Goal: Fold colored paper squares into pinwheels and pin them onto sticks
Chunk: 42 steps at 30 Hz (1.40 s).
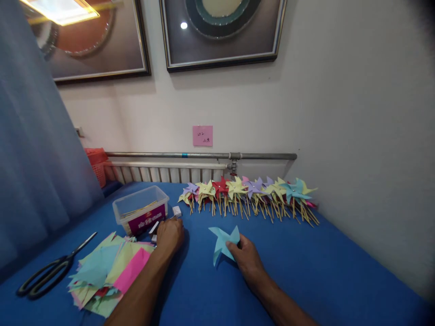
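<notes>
Now | right hand (246,257) grips one blue pinwheel (222,242) | left hand (170,235) closed beside one box (141,209)

Home craft corner, framed pictures (222,34) on wall, radiator (163,171), blue-covered table (340,271), curtain (37,149)

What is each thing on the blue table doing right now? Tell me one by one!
Light blue pinwheel: folded, no stick, pinned flat under the right hand.
Left hand: resting on small items beside the clear plastic box; grip unclear.
Clear plastic box: open, sticks inside.
Scissors: shut, lying flat.
Paper squares: loose messy stack.
Finished pinwheels: on sticks, lined up in a row by the wall.
</notes>
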Each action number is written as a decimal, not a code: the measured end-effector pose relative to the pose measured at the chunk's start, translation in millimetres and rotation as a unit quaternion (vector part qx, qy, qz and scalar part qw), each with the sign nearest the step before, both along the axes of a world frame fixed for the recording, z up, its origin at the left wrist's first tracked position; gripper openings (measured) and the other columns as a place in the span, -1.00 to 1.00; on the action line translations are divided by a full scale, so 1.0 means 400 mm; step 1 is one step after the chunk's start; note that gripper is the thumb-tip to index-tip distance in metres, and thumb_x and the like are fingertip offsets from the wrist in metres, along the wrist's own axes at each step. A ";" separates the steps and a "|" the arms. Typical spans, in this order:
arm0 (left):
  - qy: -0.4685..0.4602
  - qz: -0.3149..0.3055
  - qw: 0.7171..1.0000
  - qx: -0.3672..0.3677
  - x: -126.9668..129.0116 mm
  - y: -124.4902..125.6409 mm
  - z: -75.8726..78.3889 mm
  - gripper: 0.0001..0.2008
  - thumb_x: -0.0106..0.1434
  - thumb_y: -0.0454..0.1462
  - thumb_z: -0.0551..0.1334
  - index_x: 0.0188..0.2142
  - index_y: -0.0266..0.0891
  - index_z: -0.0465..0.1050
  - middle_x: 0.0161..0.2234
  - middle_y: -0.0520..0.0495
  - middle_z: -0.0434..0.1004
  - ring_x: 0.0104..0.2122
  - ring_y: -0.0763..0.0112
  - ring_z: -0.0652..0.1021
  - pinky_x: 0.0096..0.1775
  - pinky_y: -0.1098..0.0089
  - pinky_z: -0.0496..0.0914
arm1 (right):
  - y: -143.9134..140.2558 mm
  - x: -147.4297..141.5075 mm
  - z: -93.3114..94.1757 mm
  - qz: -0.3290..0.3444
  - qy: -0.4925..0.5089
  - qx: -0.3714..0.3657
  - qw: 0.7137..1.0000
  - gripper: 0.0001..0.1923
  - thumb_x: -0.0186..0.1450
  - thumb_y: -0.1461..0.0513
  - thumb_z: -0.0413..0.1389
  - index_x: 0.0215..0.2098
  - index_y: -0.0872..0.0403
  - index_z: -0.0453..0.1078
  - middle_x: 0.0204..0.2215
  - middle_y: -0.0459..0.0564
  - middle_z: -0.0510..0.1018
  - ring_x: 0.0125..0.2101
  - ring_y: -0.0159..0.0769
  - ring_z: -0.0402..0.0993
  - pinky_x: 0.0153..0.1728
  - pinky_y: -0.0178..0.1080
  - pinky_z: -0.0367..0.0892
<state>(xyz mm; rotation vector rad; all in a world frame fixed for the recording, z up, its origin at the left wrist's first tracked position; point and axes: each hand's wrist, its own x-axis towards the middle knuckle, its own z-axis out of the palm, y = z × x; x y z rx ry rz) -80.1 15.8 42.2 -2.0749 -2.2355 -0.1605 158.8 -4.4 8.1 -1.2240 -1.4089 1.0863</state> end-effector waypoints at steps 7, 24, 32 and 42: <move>-0.012 0.030 0.999 -0.019 -0.014 -0.004 0.013 -0.63 0.30 -0.36 -0.03 -0.11 -0.29 0.53 -0.03 -0.33 0.53 0.01 0.05 0.47 -0.01 0.17 0.24 | 0.002 -0.001 -0.010 0.009 0.007 0.001 1.000 -0.74 0.13 0.06 0.14 -0.37 0.10 0.45 -0.53 -0.09 0.46 -0.50 -0.30 0.30 -0.45 -0.30 0.24; -0.035 0.025 0.998 -0.042 -0.034 -0.004 0.020 -0.67 0.25 -0.37 0.04 -0.25 -0.27 0.60 -0.17 -0.33 0.63 -0.11 0.05 0.58 -0.07 0.18 0.30 | -0.007 -0.006 0.009 0.003 -0.002 -0.002 1.000 -0.74 0.13 0.10 0.12 -0.33 0.12 0.47 -0.48 -0.05 0.52 -0.45 -0.25 0.37 -0.38 -0.27 0.29; 0.018 0.027 0.999 -0.034 -0.025 0.000 0.005 -0.62 0.29 -0.39 -0.03 -0.13 -0.34 0.55 -0.09 -0.35 0.57 -0.06 0.02 0.54 -0.05 0.16 0.32 | -0.001 -0.003 -0.004 0.004 -0.008 0.006 1.000 -0.69 0.13 0.07 0.12 -0.31 0.14 0.49 -0.49 -0.04 0.51 -0.48 -0.27 0.35 -0.42 -0.28 0.28; 0.004 0.022 0.998 -0.057 -0.026 0.003 0.016 -0.66 0.31 -0.34 0.00 -0.20 -0.31 0.58 -0.15 -0.31 0.61 -0.11 0.05 0.58 -0.10 0.21 0.35 | 0.000 0.000 -0.006 0.014 0.005 -0.006 1.000 -0.70 0.14 0.08 0.12 -0.29 0.14 0.49 -0.51 -0.07 0.49 -0.50 -0.30 0.33 -0.43 -0.30 0.27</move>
